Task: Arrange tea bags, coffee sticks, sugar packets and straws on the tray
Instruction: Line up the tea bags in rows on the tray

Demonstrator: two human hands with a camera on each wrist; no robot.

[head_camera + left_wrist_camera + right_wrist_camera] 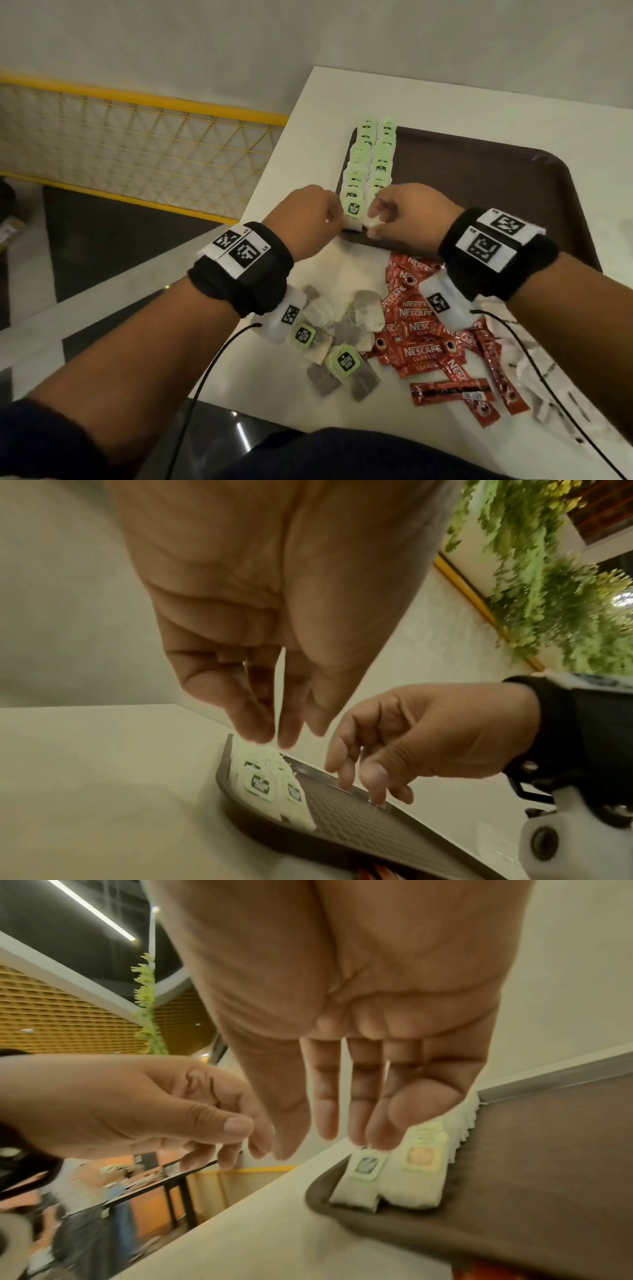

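A brown tray [496, 192] lies on the white table, with two rows of green-tagged tea bags [371, 161] along its left edge. My left hand [318, 212] and right hand [390, 212] meet at the near end of those rows. In the left wrist view the left hand [274, 723] hangs with straight fingers just above the tea bags [263, 780] and holds nothing. In the right wrist view the right hand [342, 1110] also has straight fingers over the nearest tea bags [394, 1172]. Loose tea bags [346, 342] and red coffee sticks [424, 342] lie near me.
White paper packets [534, 387] lie at the right, beside the coffee sticks. The table's left edge [274, 192] runs close to the tray, with a yellow mesh railing [137, 144] beyond it. Most of the tray's brown floor is bare. Cables trail from both wrist bands.
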